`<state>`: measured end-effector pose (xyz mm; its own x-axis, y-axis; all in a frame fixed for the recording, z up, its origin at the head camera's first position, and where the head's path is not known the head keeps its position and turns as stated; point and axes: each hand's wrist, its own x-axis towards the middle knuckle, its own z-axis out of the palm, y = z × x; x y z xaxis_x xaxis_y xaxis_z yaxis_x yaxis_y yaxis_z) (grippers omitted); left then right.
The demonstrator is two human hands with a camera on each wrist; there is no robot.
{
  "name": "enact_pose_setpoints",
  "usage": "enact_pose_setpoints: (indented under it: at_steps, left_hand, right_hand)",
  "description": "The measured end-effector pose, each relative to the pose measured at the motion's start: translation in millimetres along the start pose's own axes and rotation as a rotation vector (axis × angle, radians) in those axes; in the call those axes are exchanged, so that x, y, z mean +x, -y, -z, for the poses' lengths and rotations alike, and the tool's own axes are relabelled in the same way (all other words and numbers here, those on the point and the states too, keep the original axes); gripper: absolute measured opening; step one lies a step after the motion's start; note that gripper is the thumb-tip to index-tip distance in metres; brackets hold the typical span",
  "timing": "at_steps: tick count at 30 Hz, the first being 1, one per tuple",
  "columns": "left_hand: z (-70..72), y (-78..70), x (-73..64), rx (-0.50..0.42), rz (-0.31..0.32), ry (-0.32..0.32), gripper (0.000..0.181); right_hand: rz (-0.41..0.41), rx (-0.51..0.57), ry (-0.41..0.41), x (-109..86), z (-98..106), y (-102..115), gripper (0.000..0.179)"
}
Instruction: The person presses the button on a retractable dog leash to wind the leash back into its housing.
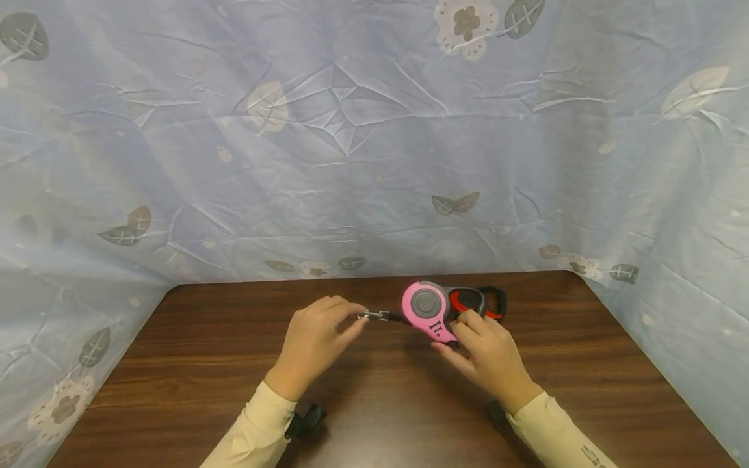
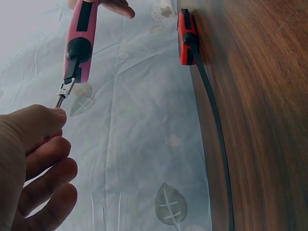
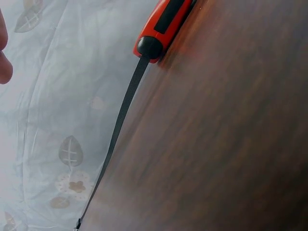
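Observation:
Between thumb and fingers, my left hand (image 1: pixel 318 341) pinches the small metal clasp (image 1: pixel 374 315) of a pink retractable dog leash (image 1: pixel 425 304). My right hand (image 1: pixel 490 356) grips that leash by its dark handle side, holding it above the table. Only a short black end shows between clasp and casing. In the left wrist view, the clasp (image 2: pixel 62 94) points toward the left thumb, below the pink casing (image 2: pixel 79 36). Behind it lies a red retractable leash (image 3: pixel 161 26), partly hidden in the head view. Its black strap (image 3: pixel 118 125) is drawn out across the table.
The wooden table (image 1: pixel 222 370) has a dark brown grain. A pale blue patterned cloth (image 1: pixel 351 162) hangs behind it and along both sides. Dark wrist devices (image 1: pixel 307 422) sit beside the cream sleeves (image 1: pixel 251 422).

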<state>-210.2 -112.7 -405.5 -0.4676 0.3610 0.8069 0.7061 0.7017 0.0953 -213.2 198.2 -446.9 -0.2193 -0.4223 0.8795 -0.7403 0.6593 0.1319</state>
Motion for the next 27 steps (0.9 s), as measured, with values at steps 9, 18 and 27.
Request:
enact_pose_setpoints:
  at_steps: [9,18,27]
  left_hand:
    - [0.9,0.7,-0.3,0.007,0.013,0.006,0.011]
    - [2.4,0.5,-1.3,0.033,0.066,0.099,0.011]
    - [0.7,1.5,-2.4,0.035,0.114,0.164,0.011]
  right_hand:
    - [-0.062,0.022,0.13,-2.9,3.2,1.8,0.026]
    - [-0.062,-0.004,0.181,-3.6,2.4,0.8,0.027]
    - [-0.043,0.031,0.203,-2.0,3.2,-0.6,0.02]
